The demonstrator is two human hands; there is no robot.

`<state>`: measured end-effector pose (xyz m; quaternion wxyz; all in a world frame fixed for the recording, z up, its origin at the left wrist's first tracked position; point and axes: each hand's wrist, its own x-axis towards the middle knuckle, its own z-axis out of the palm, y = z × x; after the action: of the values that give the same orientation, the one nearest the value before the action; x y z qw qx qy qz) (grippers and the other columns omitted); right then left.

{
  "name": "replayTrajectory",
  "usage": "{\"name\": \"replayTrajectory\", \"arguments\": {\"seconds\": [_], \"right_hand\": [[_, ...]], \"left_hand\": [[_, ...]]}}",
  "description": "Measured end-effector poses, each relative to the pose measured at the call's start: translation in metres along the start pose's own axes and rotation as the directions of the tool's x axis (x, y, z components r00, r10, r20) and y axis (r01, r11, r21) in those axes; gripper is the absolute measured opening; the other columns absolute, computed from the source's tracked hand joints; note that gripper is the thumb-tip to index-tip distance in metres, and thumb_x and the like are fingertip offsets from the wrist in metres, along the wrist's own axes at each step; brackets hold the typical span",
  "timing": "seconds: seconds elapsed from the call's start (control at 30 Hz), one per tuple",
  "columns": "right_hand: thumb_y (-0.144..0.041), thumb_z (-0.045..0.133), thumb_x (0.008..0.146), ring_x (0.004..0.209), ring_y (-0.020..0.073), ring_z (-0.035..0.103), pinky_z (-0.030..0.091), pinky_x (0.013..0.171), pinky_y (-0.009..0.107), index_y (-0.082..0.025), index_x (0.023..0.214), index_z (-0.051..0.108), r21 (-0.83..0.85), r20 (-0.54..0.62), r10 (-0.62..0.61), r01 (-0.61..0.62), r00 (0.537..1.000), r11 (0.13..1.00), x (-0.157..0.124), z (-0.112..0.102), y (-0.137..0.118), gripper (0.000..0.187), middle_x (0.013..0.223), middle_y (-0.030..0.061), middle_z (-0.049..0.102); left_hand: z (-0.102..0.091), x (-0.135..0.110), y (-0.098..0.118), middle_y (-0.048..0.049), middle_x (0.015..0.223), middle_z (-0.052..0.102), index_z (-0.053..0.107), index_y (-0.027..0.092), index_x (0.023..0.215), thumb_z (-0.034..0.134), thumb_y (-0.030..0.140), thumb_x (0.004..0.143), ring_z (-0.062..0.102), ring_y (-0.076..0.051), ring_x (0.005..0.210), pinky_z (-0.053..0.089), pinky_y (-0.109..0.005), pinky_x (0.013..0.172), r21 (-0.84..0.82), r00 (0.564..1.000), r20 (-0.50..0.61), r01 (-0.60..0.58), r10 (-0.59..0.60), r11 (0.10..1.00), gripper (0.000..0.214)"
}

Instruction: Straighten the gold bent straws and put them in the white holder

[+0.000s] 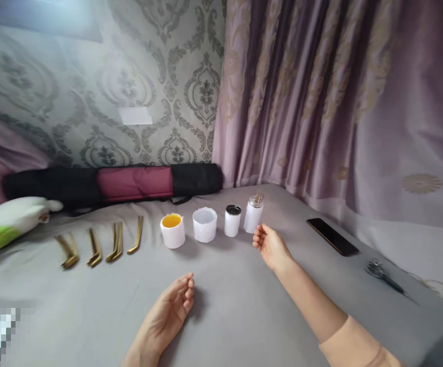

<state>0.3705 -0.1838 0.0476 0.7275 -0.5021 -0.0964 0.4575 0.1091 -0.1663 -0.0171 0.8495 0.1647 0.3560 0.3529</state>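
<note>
Four white cups stand in a row on the grey bed sheet (236, 311): one with a yellow inside (172, 230), one white inside (205, 224), one with a dark top (232, 220), and a clear-topped one holding thin sticks (253, 213). Left of them lie several gold bent metal pieces (102, 245) in a row. My right hand (270, 246) hovers just below the stick cup, fingers loosely curled, holding nothing. My left hand (170, 308) rests on the sheet nearer to me, fingers relaxed and apart, empty.
A black and maroon long bag (129, 183) lies along the wallpapered wall. A green and white plush (7, 221) sits at the left. A dark phone (332, 236) and scissors (384, 272) lie at the right, near the purple curtain (339, 102).
</note>
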Motion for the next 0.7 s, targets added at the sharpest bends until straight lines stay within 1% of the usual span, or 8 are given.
{"name": "replayTrajectory", "arguments": {"seconds": [0.23,0.3,0.4,0.5,0.6,0.7], "right_hand": [[-0.02,0.045,0.079,0.041,0.0055,0.046,0.036,0.038,0.017,-0.015,0.068,0.052,-0.097,0.038,0.159,-0.154,0.987,0.983,-0.006,0.029,0.062,0.014,0.052,-0.0026,0.052],[-0.02,0.046,0.078,0.041,0.0056,0.046,0.037,0.039,0.017,-0.015,0.068,0.052,-0.127,0.057,0.191,-0.182,0.98,0.975,-0.006,0.037,0.076,0.014,0.052,-0.0028,0.052],[-0.021,0.046,0.077,0.041,0.0055,0.046,0.037,0.039,0.017,-0.015,0.068,0.053,-0.169,0.077,0.216,-0.201,0.973,0.965,-0.008,0.046,0.089,0.013,0.052,-0.003,0.052],[-0.025,0.048,0.075,0.041,0.0053,0.045,0.035,0.038,0.017,-0.015,0.068,0.053,-0.225,0.11,0.175,-0.147,0.978,0.963,-0.008,0.05,0.098,0.013,0.052,-0.0033,0.051],[-0.033,0.052,0.073,0.04,0.0051,0.042,0.032,0.037,0.017,-0.016,0.065,0.051,-0.312,0.17,0.071,-0.015,0.983,0.95,-0.008,0.047,0.107,0.019,0.05,-0.0043,0.048],[-0.042,0.052,0.071,0.039,0.0052,0.04,0.03,0.035,0.017,-0.017,0.063,0.05,-0.413,0.228,-0.006,0.102,0.974,0.905,-0.009,0.043,0.115,0.027,0.05,-0.0047,0.046]], "left_hand": [[-0.001,0.0,0.0,-0.0017,0.072,0.054,0.055,0.01,0.088,0.055,0.003,0.067,0.048,-0.005,0.055,0.039,-0.016,0.048,-0.028,0.996,0.072,-0.043,0.045,0.999,0.023],[-0.002,0.001,0.0,-0.0013,0.071,0.054,0.055,0.01,0.088,0.055,0.002,0.066,0.049,-0.004,0.055,0.039,-0.015,0.048,-0.038,0.995,0.085,-0.051,0.054,0.998,0.024],[-0.002,0.001,0.001,-0.0004,0.07,0.054,0.055,0.011,0.088,0.056,0.004,0.065,0.048,-0.004,0.054,0.039,-0.015,0.049,-0.034,0.994,0.091,-0.064,0.067,0.997,0.024],[-0.002,0.001,0.002,-0.0007,0.069,0.054,0.055,0.01,0.087,0.056,0.006,0.065,0.049,-0.005,0.054,0.039,-0.016,0.049,-0.028,0.992,0.102,-0.07,0.073,0.997,0.022],[0.0,0.0,0.002,-0.0008,0.067,0.054,0.055,0.01,0.085,0.056,0.008,0.067,0.048,-0.005,0.053,0.038,-0.016,0.048,-0.021,0.992,0.1,-0.078,0.08,0.997,0.018],[0.001,0.0,0.002,-0.0008,0.066,0.053,0.056,0.01,0.084,0.056,0.008,0.067,0.048,-0.005,0.053,0.037,-0.016,0.048,-0.012,0.992,0.098,-0.082,0.082,0.997,0.017]]}}
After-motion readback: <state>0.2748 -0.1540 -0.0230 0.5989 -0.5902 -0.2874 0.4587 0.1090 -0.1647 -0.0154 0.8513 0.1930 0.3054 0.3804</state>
